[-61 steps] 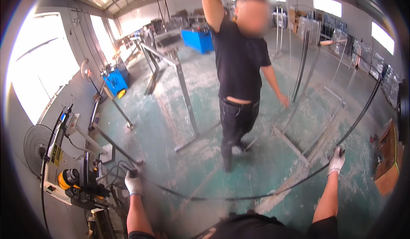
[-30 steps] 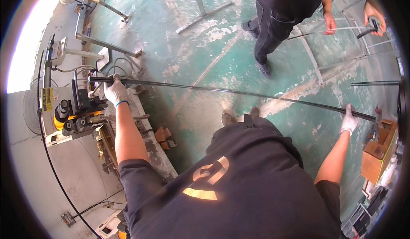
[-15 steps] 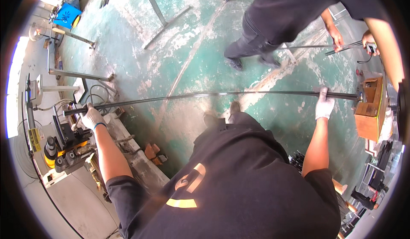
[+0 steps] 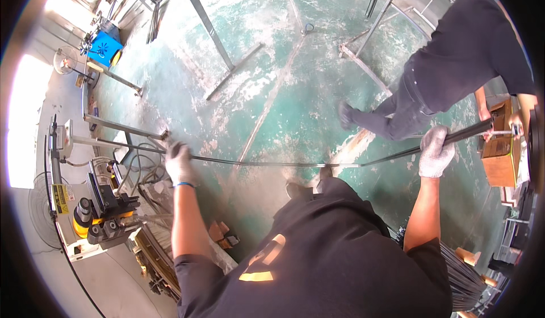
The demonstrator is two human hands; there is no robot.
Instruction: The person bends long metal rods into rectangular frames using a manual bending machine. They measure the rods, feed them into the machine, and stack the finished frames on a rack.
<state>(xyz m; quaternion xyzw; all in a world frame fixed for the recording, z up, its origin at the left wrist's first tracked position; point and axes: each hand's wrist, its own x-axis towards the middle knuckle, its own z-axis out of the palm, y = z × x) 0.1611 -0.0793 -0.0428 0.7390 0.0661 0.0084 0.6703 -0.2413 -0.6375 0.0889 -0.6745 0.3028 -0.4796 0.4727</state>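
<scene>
Head view: the person holds one long dark metal rod [image 4: 272, 163] across the body, roughly level, spanning left to right over the green concrete floor [image 4: 284, 91].

Left hand [image 4: 179, 163], in a white work glove, fingers wrapped around the rod near its left end. That end lies just beside the bending machine [image 4: 99, 213] (yellow and black, on a white base) at near left, with hoses and cables beside it.

Right hand [image 4: 436, 150], also in a white glove, fingers closed around the rod further right, held higher than the left. Past this hand the rod rises toward the far right, where it reaches the brown wooden box [image 4: 499, 147].

A second person in dark clothes [image 4: 454, 74] bends over at far right, one hand at the rod's right end near the box; grip on it too small to tell.

Bundle of dark rods [image 4: 462, 278] lies at near right, by the person's right elbow. Metal frame stands [image 4: 216, 40] on the floor at far centre. Blue machine [image 4: 105, 48] at far left.
</scene>
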